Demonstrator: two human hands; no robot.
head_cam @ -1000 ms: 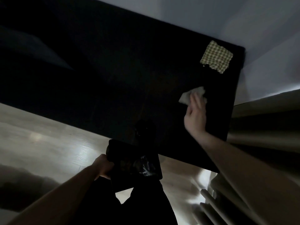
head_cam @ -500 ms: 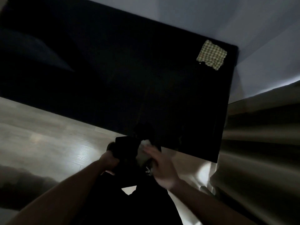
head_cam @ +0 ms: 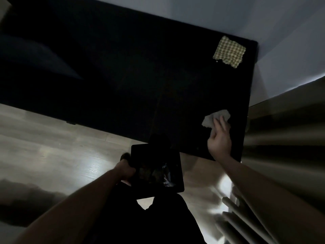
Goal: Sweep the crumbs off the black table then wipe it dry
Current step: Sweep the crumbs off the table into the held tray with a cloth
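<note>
while left hand grips tray, right hand presses tissue.

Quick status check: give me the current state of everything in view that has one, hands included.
Black table: bare apart from two cloths.
White cloth: crumpled, on the table near its right edge.
Right hand: pressing the white cloth.
Checkered cloth: flat, far right corner, untouched.
Black tray: below the table's near edge.
Left hand: gripping the tray.

black table cut off left; crumbs indiscernible in dark
</note>
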